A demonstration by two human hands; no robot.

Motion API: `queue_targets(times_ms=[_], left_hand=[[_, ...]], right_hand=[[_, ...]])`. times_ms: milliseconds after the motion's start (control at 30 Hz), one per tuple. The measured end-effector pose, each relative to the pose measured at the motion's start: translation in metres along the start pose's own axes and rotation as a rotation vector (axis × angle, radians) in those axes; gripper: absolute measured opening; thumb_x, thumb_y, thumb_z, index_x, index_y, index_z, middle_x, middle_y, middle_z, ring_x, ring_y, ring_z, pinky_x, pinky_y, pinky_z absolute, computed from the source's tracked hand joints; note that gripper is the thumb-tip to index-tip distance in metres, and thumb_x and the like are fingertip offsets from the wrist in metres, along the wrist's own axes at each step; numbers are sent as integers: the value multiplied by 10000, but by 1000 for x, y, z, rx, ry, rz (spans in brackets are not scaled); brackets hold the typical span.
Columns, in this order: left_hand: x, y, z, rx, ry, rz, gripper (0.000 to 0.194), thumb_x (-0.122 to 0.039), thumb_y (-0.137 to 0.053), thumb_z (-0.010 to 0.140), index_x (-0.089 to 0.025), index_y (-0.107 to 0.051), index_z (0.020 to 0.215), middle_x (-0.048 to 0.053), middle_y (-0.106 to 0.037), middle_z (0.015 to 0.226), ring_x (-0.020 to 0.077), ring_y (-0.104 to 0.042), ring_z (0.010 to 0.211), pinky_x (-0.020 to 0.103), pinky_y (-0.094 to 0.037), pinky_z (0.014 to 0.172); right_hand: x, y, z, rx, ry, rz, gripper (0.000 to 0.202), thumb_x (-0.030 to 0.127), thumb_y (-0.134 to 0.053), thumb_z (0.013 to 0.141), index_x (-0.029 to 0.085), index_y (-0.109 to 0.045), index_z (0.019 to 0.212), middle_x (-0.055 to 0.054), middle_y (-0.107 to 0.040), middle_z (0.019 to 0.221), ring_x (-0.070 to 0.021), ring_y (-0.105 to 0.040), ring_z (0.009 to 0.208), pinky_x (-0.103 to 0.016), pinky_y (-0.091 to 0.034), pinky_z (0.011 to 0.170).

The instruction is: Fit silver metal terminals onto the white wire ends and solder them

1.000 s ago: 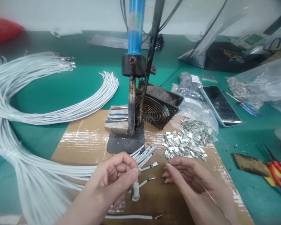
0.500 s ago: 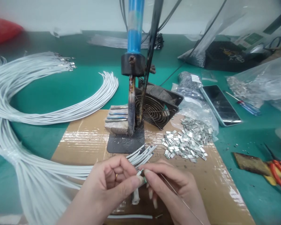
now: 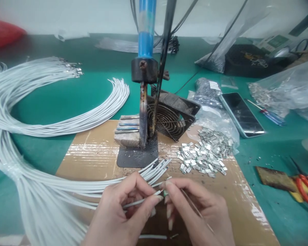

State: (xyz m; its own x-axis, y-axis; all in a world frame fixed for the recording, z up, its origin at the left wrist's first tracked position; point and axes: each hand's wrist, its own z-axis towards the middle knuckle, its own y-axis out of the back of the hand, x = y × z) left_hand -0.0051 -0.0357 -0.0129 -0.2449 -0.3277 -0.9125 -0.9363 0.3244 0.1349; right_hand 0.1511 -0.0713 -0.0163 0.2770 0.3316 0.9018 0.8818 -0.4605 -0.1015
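Two bare hands meet low in the head view, over a sheet of brown cardboard (image 3: 97, 153) covered in clear tape. The left hand (image 3: 120, 213) is closed around a thin white insulated wire (image 3: 137, 203), pinching it near its stripped end. The right hand (image 3: 195, 212) pinches a small silver metal terminal (image 3: 165, 193) at that wire tip, fingertips of both hands almost touching. A fine strand, perhaps solder wire, runs back across the right hand; what it is cannot be told for sure.

To do this step well, it would seem best to keep the wire end steady and straight, seat the terminal squarely on the bare tip, and grip close to the join so nothing slips.

Just beyond the hands fans a small bunch of white wire ends (image 3: 156, 167). Behind them stands a rusty upright stand with a blue handle (image 3: 143, 68) on a dark metal base plate (image 3: 137, 155), beside a black square cooling fan (image 3: 170, 118). To the right lies a loose pile of silver terminals (image 3: 205, 155).

The green tabletop (image 3: 92, 89) carries large curved bundles of white wires (image 3: 28, 112) at the left, a dark smartphone (image 3: 241, 114), clear plastic bags (image 3: 290, 92) and red-handled pliers (image 3: 306, 188) at the right.
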Motion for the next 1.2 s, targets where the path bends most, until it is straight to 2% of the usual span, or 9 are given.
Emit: queue_targets(times_ms=[133, 333, 400, 500, 567, 633, 933, 1100, 1200], left_hand=[[5, -2, -2, -88, -109, 130, 265, -432, -765, 981, -262, -717, 783, -38, -690, 611, 148, -591, 537, 217, -430, 508], [18, 6, -8, -67, -680, 563, 184, -150, -647, 1081, -289, -746, 1011, -35, -788, 751, 149, -711, 597, 219, -518, 600], [16, 11, -7, -17, -726, 565, 197, -188, -626, 1108, -291, -778, 1037, -8, -812, 779, 172, -742, 658, 238, -546, 681], [8, 17, 0, 159, -322, 267, 348, -450, -619, 1134, -259, -783, 893, -1, -753, 678, 142, -611, 559, 224, -458, 564], [4, 20, 7, 243, 19, -76, 490, -662, -705, 1040, -226, -730, 816, -27, -671, 613, 84, -386, 451, 208, -287, 444], [1, 21, 11, 244, 194, -326, 559, -744, -816, 918, -206, -707, 817, -56, -614, 603, 48, -206, 447, 203, -150, 426], [-4, 18, 6, 127, 215, -414, 582, -709, -944, 813, -183, -699, 767, -48, -584, 657, 82, -315, 578, 213, -196, 541], [1, 18, 10, 174, 141, -417, 538, -662, -913, 884, -195, -682, 752, -65, -575, 631, 76, -307, 536, 211, -214, 493], [-2, 16, 10, 131, 190, -433, 543, -650, -976, 814, -190, -696, 748, -51, -621, 638, 79, -408, 550, 202, -281, 518]], right_hand=[[-9, 16, 16, 1, 61, 124, 285, 525, -976, 859, 263, -898, 780, 20, -716, 622, -66, -622, 500, -105, -546, 487], [-18, 36, 31, 51, 99, 100, 259, 500, -1004, 836, 256, -924, 803, -10, -745, 633, -96, -675, 502, -134, -580, 484], [-15, 34, 29, 39, 84, 96, 276, 511, -1016, 814, 254, -918, 788, -4, -732, 615, -91, -664, 502, -129, -572, 490], [-10, 25, 20, 9, 39, 100, 308, 555, -1024, 787, 265, -921, 785, 17, -689, 580, -77, -634, 521, -121, -560, 522], [-7, 16, 15, 4, 2, 105, 318, 577, -1028, 766, 275, -940, 810, 20, -684, 586, -65, -613, 525, -113, -537, 524], [-5, 8, 11, 23, -28, 106, 322, 573, -1038, 740, 274, -957, 828, 17, -670, 589, -56, -583, 513, -112, -502, 503], [-1, -8, 5, 207, 35, -18, 112, 428, -921, 869, 344, -977, 919, -23, -769, 776, -93, -643, 607, -139, -515, 553], [2, -10, 4, 163, 221, -83, 154, 287, -859, 908, 393, -972, 917, 11, -760, 722, -92, -678, 593, -136, -524, 548], [4, -10, 2, 152, 238, -109, 196, 265, -846, 913, 417, -968, 927, 29, -767, 726, -83, -678, 608, -129, -516, 570]])
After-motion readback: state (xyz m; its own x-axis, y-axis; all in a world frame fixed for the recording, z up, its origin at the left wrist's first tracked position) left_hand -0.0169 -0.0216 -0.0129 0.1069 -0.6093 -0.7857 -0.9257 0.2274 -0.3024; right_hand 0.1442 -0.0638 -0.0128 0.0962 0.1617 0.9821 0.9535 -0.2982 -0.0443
